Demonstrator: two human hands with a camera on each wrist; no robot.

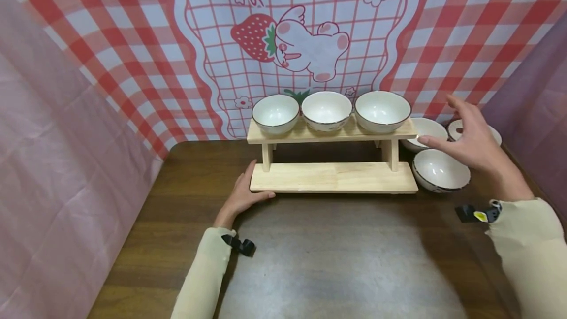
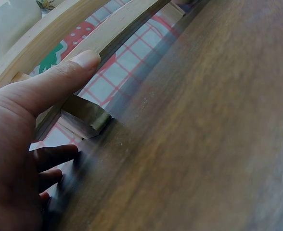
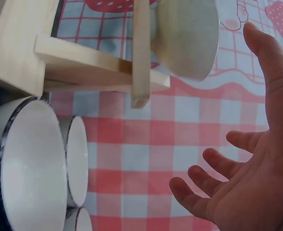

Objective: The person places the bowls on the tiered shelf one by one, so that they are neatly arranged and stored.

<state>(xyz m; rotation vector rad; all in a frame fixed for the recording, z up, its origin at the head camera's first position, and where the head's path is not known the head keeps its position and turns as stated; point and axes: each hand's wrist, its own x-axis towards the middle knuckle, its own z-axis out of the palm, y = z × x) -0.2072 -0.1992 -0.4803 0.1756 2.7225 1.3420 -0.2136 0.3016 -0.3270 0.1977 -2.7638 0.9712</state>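
Note:
A two-tier wooden stand is on the table, its left end held by my left hand. The thumb lies along the lower board's front edge, with the other fingers round its end. Three white bowls with dark rims, a left one, a middle one and a right one, sit in a row on the upper board. My right hand is raised with fingers spread and holds nothing. Below it are a front bowl and two bowls behind, one beside the stand and one partly hidden.
A red-and-white checked cloth with strawberry prints hangs directly behind the stand. Pink curtains flank the brown wooden table on either side. The front bowl stands close against the stand's right end.

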